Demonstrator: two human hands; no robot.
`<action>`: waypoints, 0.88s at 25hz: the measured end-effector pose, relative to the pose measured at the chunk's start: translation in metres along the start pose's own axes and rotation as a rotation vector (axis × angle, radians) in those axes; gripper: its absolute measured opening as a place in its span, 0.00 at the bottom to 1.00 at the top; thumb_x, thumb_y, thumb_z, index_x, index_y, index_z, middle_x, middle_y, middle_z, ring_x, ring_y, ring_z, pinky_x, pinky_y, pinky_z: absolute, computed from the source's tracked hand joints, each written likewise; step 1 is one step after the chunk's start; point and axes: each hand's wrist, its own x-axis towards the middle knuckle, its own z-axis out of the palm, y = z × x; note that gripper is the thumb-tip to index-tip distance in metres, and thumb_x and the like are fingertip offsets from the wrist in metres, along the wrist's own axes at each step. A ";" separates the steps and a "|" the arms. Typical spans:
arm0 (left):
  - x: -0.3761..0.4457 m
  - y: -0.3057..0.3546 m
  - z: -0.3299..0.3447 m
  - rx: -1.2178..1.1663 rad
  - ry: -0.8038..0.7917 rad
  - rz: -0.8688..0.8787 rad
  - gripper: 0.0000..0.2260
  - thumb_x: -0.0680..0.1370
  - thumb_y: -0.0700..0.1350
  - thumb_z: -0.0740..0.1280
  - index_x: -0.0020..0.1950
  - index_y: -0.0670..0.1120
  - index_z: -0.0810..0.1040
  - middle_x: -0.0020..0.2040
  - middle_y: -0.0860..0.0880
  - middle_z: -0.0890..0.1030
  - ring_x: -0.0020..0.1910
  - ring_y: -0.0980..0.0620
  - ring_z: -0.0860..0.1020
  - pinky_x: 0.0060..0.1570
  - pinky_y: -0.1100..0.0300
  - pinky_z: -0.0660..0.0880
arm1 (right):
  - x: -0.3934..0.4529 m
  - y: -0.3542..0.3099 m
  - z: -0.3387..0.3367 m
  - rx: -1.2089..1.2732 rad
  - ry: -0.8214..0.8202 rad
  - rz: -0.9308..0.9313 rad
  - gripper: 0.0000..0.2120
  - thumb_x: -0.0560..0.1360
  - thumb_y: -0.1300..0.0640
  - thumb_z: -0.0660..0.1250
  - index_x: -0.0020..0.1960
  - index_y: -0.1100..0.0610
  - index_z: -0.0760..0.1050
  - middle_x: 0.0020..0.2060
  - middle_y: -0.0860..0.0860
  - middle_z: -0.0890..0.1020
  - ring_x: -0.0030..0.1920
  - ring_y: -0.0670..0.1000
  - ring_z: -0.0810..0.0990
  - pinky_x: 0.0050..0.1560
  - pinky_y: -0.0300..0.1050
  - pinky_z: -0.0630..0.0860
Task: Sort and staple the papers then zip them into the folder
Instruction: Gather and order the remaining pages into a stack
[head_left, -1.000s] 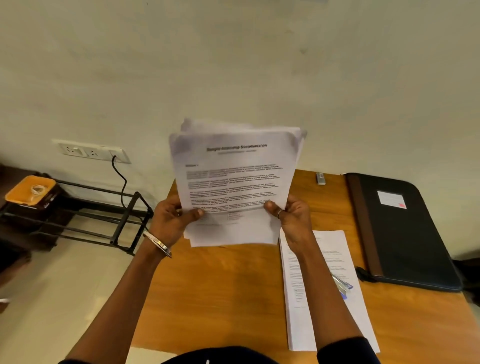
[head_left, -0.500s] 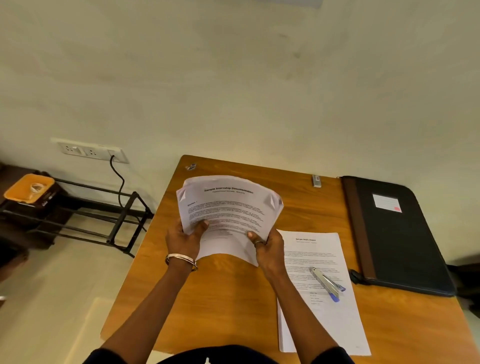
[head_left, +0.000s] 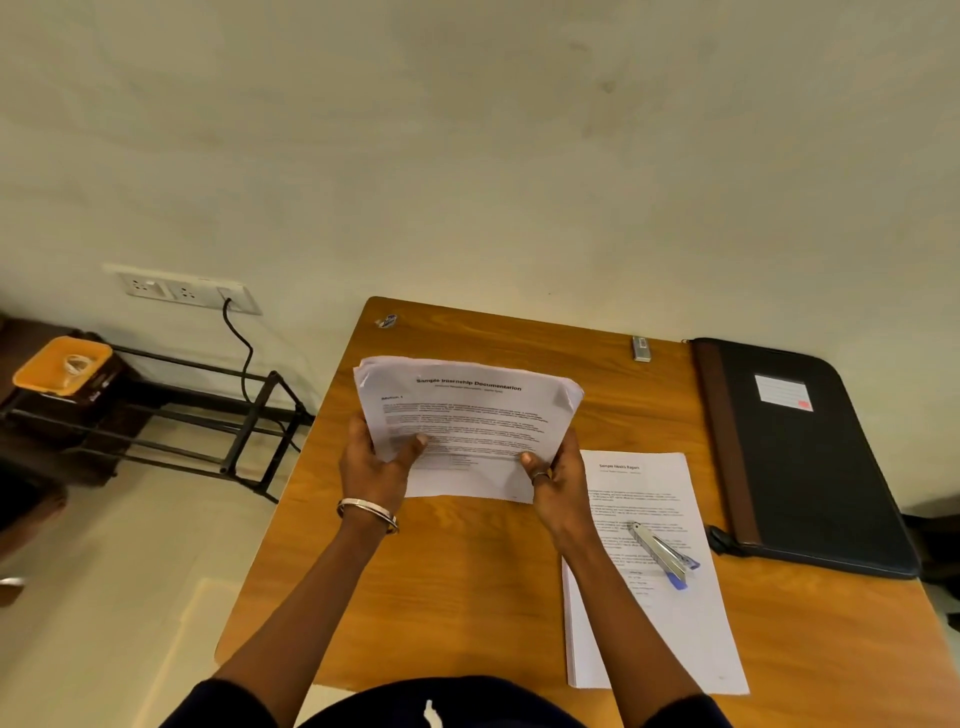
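Observation:
A stack of printed papers (head_left: 467, 415) is held low over the wooden table (head_left: 467, 582), its top sheet headed in bold. My left hand (head_left: 376, 462) grips its left edge with the thumb on top. My right hand (head_left: 558, 480) grips the right edge the same way. To the right lies a second stack of papers (head_left: 660, 623) flat on the table, with a silver and blue stapler (head_left: 662, 553) resting on it. The black zip folder (head_left: 810, 457) with a brown spine lies closed at the far right.
A small silver object (head_left: 641, 348) sits near the table's back edge, and a small scrap (head_left: 387, 321) at the back left corner. Left of the table stand a black metal rack (head_left: 208, 415), an orange tray (head_left: 62, 361) and a wall socket (head_left: 182, 291) with a cable.
The paper stack has come down from upright in front of the wall to low over the table, with both hands still holding its edges. The view has tilted down.

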 end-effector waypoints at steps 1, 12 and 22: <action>0.003 0.002 0.000 -0.006 -0.016 0.024 0.23 0.69 0.36 0.73 0.59 0.47 0.69 0.53 0.48 0.78 0.51 0.51 0.78 0.46 0.58 0.78 | 0.001 -0.002 0.000 0.010 0.002 0.000 0.23 0.78 0.63 0.65 0.66 0.44 0.62 0.61 0.48 0.76 0.60 0.48 0.76 0.51 0.36 0.78; -0.001 -0.008 0.009 -0.082 -0.070 -0.014 0.12 0.80 0.35 0.57 0.61 0.47 0.64 0.50 0.57 0.75 0.45 0.69 0.75 0.44 0.70 0.71 | -0.006 -0.013 0.000 0.016 0.001 0.001 0.16 0.81 0.63 0.59 0.64 0.47 0.62 0.54 0.41 0.75 0.52 0.38 0.75 0.42 0.25 0.75; -0.001 -0.014 0.009 0.059 -0.138 0.015 0.11 0.81 0.36 0.55 0.62 0.45 0.65 0.50 0.55 0.75 0.48 0.65 0.73 0.43 0.70 0.71 | -0.001 -0.006 0.001 -0.023 -0.004 -0.031 0.16 0.81 0.60 0.59 0.65 0.46 0.61 0.58 0.45 0.75 0.56 0.44 0.75 0.45 0.28 0.76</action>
